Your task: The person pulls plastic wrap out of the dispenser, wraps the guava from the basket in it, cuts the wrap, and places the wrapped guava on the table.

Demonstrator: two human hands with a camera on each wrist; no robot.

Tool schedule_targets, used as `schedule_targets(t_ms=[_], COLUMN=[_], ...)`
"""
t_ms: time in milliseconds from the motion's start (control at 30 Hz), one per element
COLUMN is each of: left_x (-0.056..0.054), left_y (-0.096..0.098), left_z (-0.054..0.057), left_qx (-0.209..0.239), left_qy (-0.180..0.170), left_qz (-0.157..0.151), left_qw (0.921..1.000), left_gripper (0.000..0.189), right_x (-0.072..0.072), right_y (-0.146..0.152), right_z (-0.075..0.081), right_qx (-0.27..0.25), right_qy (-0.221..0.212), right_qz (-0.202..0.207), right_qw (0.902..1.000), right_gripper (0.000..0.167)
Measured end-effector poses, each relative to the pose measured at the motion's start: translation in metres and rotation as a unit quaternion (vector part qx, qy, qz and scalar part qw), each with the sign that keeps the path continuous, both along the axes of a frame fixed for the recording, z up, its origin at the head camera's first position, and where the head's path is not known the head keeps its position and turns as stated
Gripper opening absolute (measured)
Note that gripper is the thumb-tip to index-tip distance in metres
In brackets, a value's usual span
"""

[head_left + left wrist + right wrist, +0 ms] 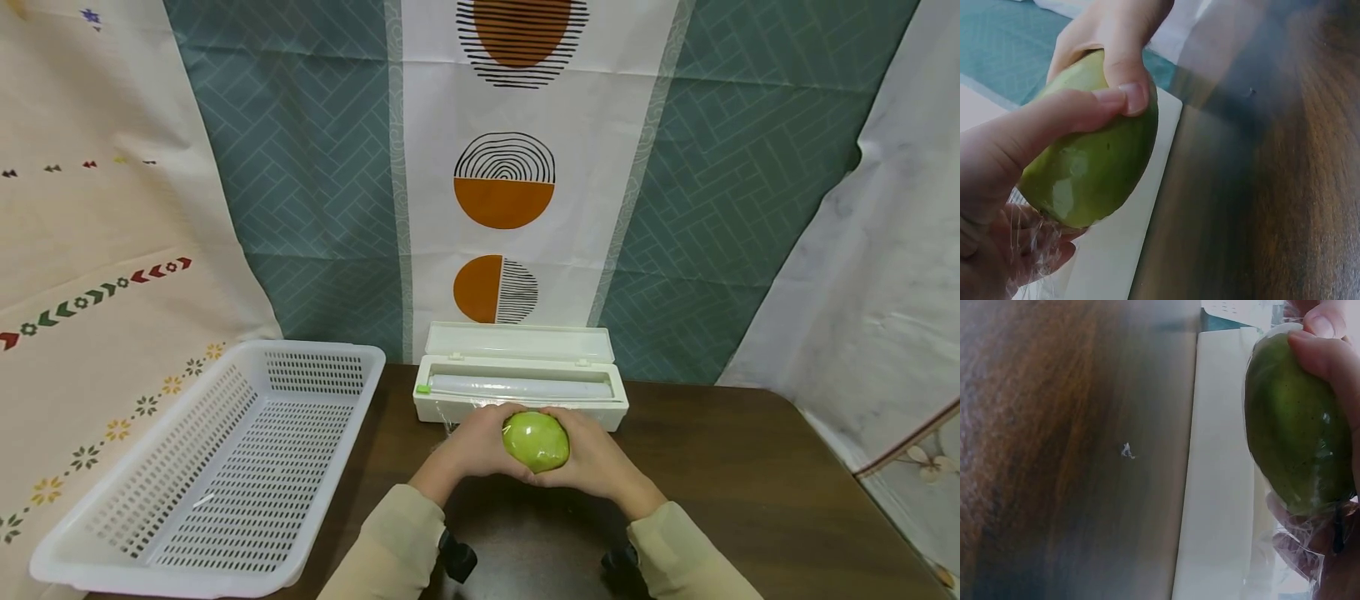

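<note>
A green pear [536, 442], glossy with clear cling film, is held between both hands over the table in front of a white wrap box. My left hand [480, 446] grips its left side, my right hand [592, 454] its right. In the left wrist view, both thumbs meet on top of the pear [1094, 169]. Crumpled film [1038, 250] bunches by the left fingers below it. The right wrist view shows a dark stem [1339, 528] at the pear's lower end, with loose film [1300, 544] around the right fingers there.
The cling film box [517, 412] stands behind the hands, lid [517, 340] raised and a film roll [525, 387] inside. To the left is a white slotted basket [352, 442]. A small scrap of film [1127, 450] lies on the brown table [712, 467]. Patterned cloths [315, 167] hang behind.
</note>
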State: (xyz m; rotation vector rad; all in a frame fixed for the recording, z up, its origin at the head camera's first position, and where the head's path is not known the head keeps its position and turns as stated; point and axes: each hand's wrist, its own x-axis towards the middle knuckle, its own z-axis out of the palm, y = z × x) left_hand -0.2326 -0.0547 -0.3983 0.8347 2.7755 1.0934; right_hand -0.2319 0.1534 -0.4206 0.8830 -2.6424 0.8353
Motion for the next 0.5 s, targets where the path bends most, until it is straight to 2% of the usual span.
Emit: schedule_targets(t_ms=[500], left_x=[0.0010], left_y=[-0.0026], left_z=[0.0016], left_qx=[0.007], left_qy=[-0.006], left_qz=[-0.013], left_qw=[0.9999], left_gripper=[0.077], right_x=[0.0028], right_y=[0.0019], right_z=[0.0039], right_qx=[-0.002], right_qy=[0.004], right_qz=[0.012], right_qw=[0.9999], right_gripper=[0.076])
